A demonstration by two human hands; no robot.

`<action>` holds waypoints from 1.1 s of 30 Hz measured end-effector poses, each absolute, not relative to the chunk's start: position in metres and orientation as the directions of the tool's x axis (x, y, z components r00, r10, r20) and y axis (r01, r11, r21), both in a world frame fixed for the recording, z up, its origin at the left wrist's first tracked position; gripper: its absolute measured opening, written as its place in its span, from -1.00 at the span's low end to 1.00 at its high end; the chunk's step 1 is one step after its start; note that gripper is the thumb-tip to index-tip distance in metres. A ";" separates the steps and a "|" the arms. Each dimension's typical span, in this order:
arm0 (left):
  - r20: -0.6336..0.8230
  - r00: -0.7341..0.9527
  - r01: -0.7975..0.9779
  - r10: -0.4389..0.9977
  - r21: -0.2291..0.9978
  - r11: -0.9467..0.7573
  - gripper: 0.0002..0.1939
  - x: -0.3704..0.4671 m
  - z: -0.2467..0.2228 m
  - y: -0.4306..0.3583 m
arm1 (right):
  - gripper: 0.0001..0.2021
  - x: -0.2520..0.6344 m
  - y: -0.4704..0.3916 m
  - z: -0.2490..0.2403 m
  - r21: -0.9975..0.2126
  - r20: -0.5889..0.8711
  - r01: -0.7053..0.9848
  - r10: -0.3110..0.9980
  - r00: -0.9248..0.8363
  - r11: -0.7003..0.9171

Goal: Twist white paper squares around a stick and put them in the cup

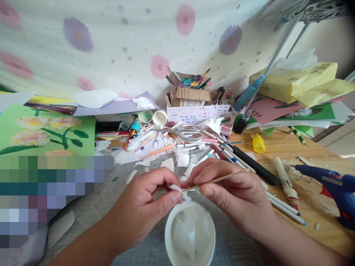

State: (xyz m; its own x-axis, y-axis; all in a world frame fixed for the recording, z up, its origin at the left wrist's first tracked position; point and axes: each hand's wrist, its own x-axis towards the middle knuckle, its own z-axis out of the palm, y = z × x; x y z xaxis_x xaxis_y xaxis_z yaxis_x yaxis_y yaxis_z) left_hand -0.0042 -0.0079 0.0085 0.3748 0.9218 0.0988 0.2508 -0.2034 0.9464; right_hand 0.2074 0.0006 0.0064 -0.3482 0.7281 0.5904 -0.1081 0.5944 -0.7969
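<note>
Between its thumb and fingers, my left hand [151,201] pinches a small strip of white paper [180,191]. A thin wooden stick [219,179] lies across my right hand [230,192], gripped by thumb and fingers, with its left tip against the paper strip. Just below both hands stands a white paper cup [168,236]. Inside the cup are pale, translucent pieces of paper [190,234]. Several torn white paper scraps [183,160] are scattered on the grey cutting mat [144,255] beyond my hands.
A blue glue gun [324,175] lies at the right, near a yellow bottle [259,143]. Scissors [188,133] rest on a heap of markers [158,142] at the back. A cardboard box [191,96] holds brushes. A green flower picture [55,136] is at the left.
</note>
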 end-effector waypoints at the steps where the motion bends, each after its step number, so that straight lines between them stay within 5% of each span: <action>1: 0.096 0.377 0.253 0.921 0.946 -0.202 -0.88 -0.004 0.008 -0.008 | -0.85 0.207 0.001 0.006 -0.796 0.590 -0.105 0.726 -0.352 0.596; 33: 0.057 0.409 0.185 0.911 0.972 -0.143 -0.85 -0.004 0.009 -0.008 | -0.90 0.207 0.001 0.005 -0.791 0.603 -0.135 0.722 -0.340 0.597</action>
